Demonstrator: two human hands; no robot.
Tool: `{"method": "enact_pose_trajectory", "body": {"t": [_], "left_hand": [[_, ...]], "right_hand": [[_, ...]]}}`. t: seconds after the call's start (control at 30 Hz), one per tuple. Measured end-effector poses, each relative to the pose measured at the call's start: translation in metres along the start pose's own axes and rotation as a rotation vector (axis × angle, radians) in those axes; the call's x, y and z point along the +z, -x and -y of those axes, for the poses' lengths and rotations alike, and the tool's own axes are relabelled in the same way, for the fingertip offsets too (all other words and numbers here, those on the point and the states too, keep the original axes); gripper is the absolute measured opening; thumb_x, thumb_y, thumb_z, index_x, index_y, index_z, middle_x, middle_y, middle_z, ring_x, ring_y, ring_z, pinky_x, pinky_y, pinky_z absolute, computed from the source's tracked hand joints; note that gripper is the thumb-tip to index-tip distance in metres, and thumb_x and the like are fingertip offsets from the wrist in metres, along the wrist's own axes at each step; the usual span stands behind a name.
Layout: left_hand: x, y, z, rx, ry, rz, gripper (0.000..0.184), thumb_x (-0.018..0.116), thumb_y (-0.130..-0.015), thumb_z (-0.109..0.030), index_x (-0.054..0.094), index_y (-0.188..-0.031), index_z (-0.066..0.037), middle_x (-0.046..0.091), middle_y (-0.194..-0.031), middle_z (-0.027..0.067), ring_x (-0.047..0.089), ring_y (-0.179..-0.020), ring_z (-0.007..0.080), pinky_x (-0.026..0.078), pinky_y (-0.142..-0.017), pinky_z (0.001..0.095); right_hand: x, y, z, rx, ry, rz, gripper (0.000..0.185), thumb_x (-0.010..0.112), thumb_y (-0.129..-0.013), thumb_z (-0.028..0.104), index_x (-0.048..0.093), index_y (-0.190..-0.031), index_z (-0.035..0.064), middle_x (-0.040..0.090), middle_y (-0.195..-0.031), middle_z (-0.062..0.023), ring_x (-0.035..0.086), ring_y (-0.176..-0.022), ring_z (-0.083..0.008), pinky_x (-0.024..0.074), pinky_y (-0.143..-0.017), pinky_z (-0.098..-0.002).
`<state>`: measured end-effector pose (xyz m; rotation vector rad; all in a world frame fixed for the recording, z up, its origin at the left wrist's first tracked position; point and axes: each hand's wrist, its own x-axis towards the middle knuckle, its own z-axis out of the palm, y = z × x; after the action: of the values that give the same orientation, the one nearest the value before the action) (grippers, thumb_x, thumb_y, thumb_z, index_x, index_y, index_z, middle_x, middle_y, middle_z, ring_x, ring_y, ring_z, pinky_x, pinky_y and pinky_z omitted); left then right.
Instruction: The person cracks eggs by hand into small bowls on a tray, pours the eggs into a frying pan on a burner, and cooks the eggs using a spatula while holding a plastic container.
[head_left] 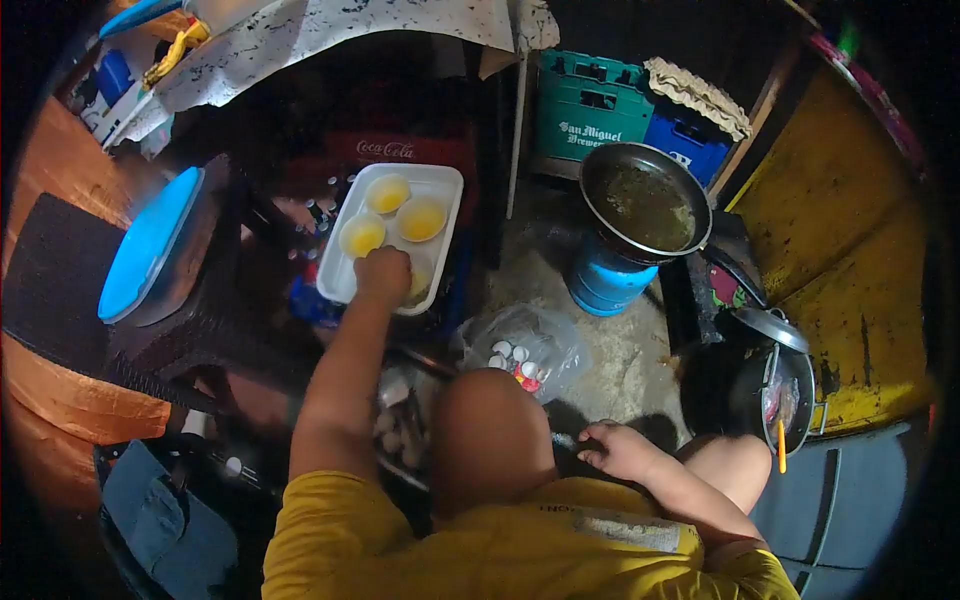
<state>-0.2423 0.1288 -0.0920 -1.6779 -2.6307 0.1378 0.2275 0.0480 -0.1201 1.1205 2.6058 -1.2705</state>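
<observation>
My left hand (383,274) is over the near end of a white tray (452,215), its fingers closed and bent down; what they hold is hidden. The tray bears several small cups with yellow contents, such as the cup at the top (388,193), the right cup (421,219) and the left cup (362,236). Another cup (418,284) shows partly beside my hand. My right hand (622,452) is between my knees with its fingers curled, near a small pale thing too unclear to name.
A dark pan (645,200) with oily liquid sits on a blue burner (610,281). A plastic bag (540,345) with white and red pieces lies on the floor. Crates (588,110) stand behind. At right is a pot (745,380) with a lid; at left, a blue-lidded container (150,245).
</observation>
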Motion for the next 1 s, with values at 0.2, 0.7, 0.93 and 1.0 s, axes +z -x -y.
{"method": "enact_pose_trajectory", "body": {"t": [0.2, 0.7, 0.93, 1.0], "left_hand": [[-0.018, -0.02, 0.021, -0.138, 0.246, -0.296, 0.022, 0.061, -0.086, -0.028, 0.074, -0.092, -0.012, 0.07, -0.095, 0.0137, 0.068, -0.091, 0.0354, 0.053, -0.078, 0.0517], [-0.086, -0.118, 0.02, -0.379, 0.241, -0.182, 0.029, 0.057, -0.089, -0.018, 0.069, -0.116, -0.014, 0.067, -0.12, 0.014, 0.061, -0.117, 0.0344, 0.047, -0.097, 0.0545], [-0.056, -0.14, 0.035, -0.237, 0.09, -0.296, 0.027, 0.061, -0.087, -0.021, 0.064, -0.113, -0.014, 0.067, -0.116, 0.0151, 0.063, -0.109, 0.037, 0.051, -0.091, 0.0486], [-0.076, -0.124, 0.027, -0.358, 0.243, -0.215, 0.032, 0.062, -0.087, -0.018, 0.062, -0.118, -0.015, 0.063, -0.125, 0.0163, 0.06, -0.116, 0.0371, 0.05, -0.094, 0.0479]], "right_hand": [[-0.002, -0.002, 0.003, 0.077, 0.026, 0.061, 0.034, 0.071, -0.086, 0.027, 0.062, -0.111, 0.0052, 0.064, -0.104, -0.0219, 0.063, -0.094, -0.0406, 0.0515, -0.083, -0.0438], [0.002, -0.006, -0.011, 0.008, 0.08, 0.067, 0.039, 0.067, -0.089, 0.034, 0.061, -0.116, 0.0067, 0.065, -0.107, -0.0214, 0.063, -0.099, -0.0411, 0.0513, -0.087, -0.0457], [0.0, -0.004, -0.009, 0.051, 0.091, 0.129, 0.041, 0.065, -0.089, 0.033, 0.06, -0.12, 0.0062, 0.064, -0.11, -0.0224, 0.062, -0.101, -0.0407, 0.0505, -0.09, -0.0472], [-0.001, -0.004, -0.004, 0.044, 0.096, 0.116, 0.041, 0.064, -0.089, 0.033, 0.06, -0.12, 0.0063, 0.064, -0.11, -0.0221, 0.062, -0.102, -0.0404, 0.0503, -0.09, -0.0469]]}}
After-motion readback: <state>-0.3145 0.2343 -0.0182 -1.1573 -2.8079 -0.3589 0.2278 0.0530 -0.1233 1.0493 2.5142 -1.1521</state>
